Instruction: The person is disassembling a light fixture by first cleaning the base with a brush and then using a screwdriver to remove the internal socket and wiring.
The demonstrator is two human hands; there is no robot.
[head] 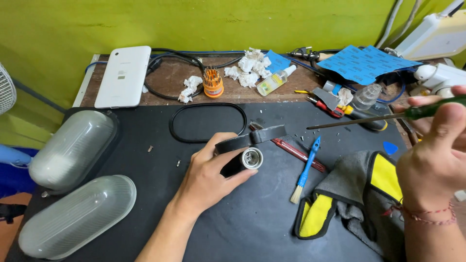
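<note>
Fingers [228, 145] gripping lamp socket [242, 162] opening rightward; right fingers [444, 121] around level screwdriver [369, 119], tip left

lamp covers [73, 145] left on mat [233, 228] | brush [305, 171] right of lamp base [245, 150] | gasket ring [208, 122] behind

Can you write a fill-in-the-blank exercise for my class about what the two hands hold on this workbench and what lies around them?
1. The left hand grips a black lamp base with a metal bulb ____.
2. The right hand holds a green-handled ____.
3. Two oval frosted glass ____ lie at the left.
4. The small brush between the hands has a ____ handle.

Missing words: socket; screwdriver; lamp covers; blue
</note>
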